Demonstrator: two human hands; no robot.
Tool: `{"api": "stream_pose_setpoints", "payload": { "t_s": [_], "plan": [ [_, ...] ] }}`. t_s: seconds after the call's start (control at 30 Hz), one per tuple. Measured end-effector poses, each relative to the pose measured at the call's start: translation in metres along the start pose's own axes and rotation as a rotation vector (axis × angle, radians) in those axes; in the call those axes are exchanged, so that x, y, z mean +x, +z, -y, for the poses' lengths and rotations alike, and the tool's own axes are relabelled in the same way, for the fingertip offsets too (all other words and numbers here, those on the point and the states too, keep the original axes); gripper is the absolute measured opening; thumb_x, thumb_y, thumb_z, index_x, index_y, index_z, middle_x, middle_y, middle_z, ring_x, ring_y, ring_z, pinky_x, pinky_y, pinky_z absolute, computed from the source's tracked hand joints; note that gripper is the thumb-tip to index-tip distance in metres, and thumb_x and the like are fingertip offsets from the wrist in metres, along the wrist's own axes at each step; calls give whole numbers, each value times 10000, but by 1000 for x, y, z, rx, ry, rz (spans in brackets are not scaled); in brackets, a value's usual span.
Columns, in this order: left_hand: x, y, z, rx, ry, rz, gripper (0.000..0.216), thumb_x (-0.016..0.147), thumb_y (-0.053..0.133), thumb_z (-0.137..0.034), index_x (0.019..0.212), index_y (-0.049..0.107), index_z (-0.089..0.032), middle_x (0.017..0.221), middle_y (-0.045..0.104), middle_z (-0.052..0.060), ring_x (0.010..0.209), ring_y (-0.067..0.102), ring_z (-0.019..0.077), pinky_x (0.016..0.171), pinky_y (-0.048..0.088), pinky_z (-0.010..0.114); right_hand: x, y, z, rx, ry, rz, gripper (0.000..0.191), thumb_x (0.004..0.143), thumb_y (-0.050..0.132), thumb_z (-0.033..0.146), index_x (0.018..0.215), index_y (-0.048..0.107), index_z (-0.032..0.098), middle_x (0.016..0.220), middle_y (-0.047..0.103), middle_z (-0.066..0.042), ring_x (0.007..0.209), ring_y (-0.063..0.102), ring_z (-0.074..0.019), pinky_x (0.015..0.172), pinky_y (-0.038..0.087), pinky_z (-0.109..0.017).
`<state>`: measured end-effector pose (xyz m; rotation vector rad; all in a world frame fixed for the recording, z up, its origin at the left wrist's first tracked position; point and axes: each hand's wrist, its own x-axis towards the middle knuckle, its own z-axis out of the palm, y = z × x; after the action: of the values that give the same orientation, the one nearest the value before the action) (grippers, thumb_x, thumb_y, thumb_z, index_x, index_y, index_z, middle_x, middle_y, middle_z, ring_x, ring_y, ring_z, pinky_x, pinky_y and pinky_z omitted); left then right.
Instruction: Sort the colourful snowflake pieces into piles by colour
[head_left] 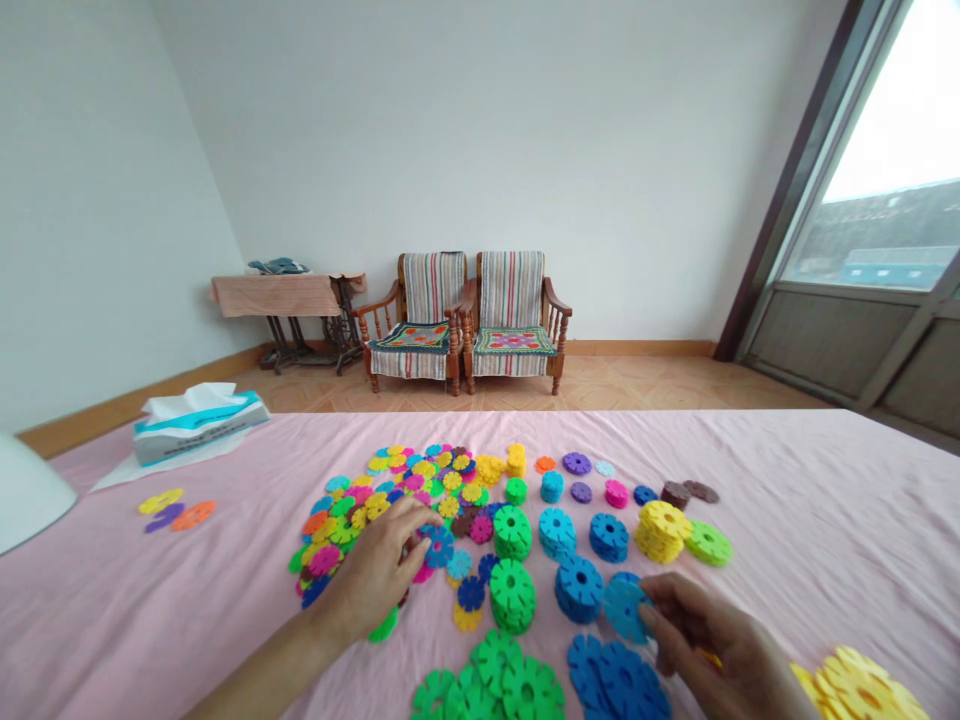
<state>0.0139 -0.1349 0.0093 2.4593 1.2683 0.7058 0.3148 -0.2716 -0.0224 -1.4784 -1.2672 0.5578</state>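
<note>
Blue on blue, both hands busy.
Right hand (712,645) pinching a blue disc (624,605) by its edge, just beside the blue stack (579,588). Left hand (375,580) spread loose over the mixed pile (390,490), fingertips on a second blue piece (439,547). Probably best kept flat and squared to the stack, else a tumble onto the pink cloth (825,520).

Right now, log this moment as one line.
left hand: resting on mixed disc pile | right hand: pinching light blue disc | nearby: green stack, blue stack | surface: pink cloth
</note>
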Motion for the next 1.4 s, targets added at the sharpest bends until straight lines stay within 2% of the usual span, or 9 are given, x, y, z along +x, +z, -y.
{"api": "stream_pose_setpoints", "payload": {
  "t_s": [0.1, 0.27, 0.43, 0.6, 0.8, 1.0, 1.1, 1.23, 1.4],
  "plan": [
    [-1, 1, -2, 2, 15, 23, 220, 855, 490, -152, 959, 666, -235, 968, 644, 29, 902, 611, 196, 810, 471, 306, 1, -1, 1, -26, 0, 45, 300, 819, 580, 507, 807, 648, 215, 605, 629, 21, 514, 597, -138, 489, 491, -202],
    [-1, -1, -10, -8, 2, 99, 148, 847, 522, -157, 781, 643, -213, 874, 622, 13, 861, 602, 189, 771, 460, 291, 1, -1, 3, -21, 32, 56, 294, 823, 582, 497, 826, 651, 212, 598, 617, 26, 496, 587, -134, 481, 497, -202],
    [-3, -9, -9, -18, 21, 203, 145, 831, 605, -222, 957, 675, -243, 965, 612, 18, 941, 580, 199, 841, 441, 314, 0, -2, 7, 30, 58, 46, 265, 793, 625, 483, 818, 660, 222, 624, 639, 24, 515, 590, -130, 499, 502, -194],
    [-7, -12, -5, 19, 41, 311, 255, 751, 688, -207, 1000, 667, -258, 1000, 577, 11, 956, 555, 197, 839, 428, 295, 0, -2, 6, 37, 77, 10, 279, 766, 632, 508, 796, 659, 231, 603, 637, 25, 502, 582, -135, 486, 490, -199],
    [-6, -9, -7, 17, 57, 299, 277, 784, 527, -68, 924, 680, -251, 935, 576, 5, 912, 559, 170, 787, 411, 259, 1, -4, -3, 0, 102, 52, 314, 789, 584, 542, 820, 642, 235, 644, 652, 11, 523, 601, -148, 504, 508, -216],
    [-6, -14, -7, 5, 79, 304, 350, 743, 503, -31, 941, 689, -252, 924, 626, 3, 891, 586, 167, 777, 413, 259, 3, -5, -1, 18, 105, 72, 296, 793, 595, 521, 829, 637, 230, 662, 660, 8, 541, 598, -147, 508, 500, -218],
    [-5, -15, -6, 9, 46, 268, 232, 781, 527, -89, 877, 689, -223, 845, 651, 5, 818, 604, 171, 744, 427, 270, 4, -6, 6, 34, 127, 74, 297, 785, 606, 518, 827, 642, 226, 664, 663, 9, 557, 604, -149, 513, 494, -214],
    [-1, -17, -11, -43, 32, 113, 191, 871, 518, -234, 845, 705, -204, 853, 670, 36, 833, 621, 190, 761, 452, 297, 6, -9, 13, 28, 121, 58, 293, 772, 620, 511, 812, 654, 223, 658, 653, 16, 536, 594, -141, 518, 490, -214],
    [4, -13, -45, -308, -85, 54, 202, 843, 541, -274, 902, 726, -216, 816, 677, 22, 744, 638, 168, 669, 488, 258, 8, -12, 11, 12, 108, 25, 310, 793, 589, 514, 814, 656, 212, 682, 654, 6, 537, 581, -139, 500, 477, -214]
  ]
}}
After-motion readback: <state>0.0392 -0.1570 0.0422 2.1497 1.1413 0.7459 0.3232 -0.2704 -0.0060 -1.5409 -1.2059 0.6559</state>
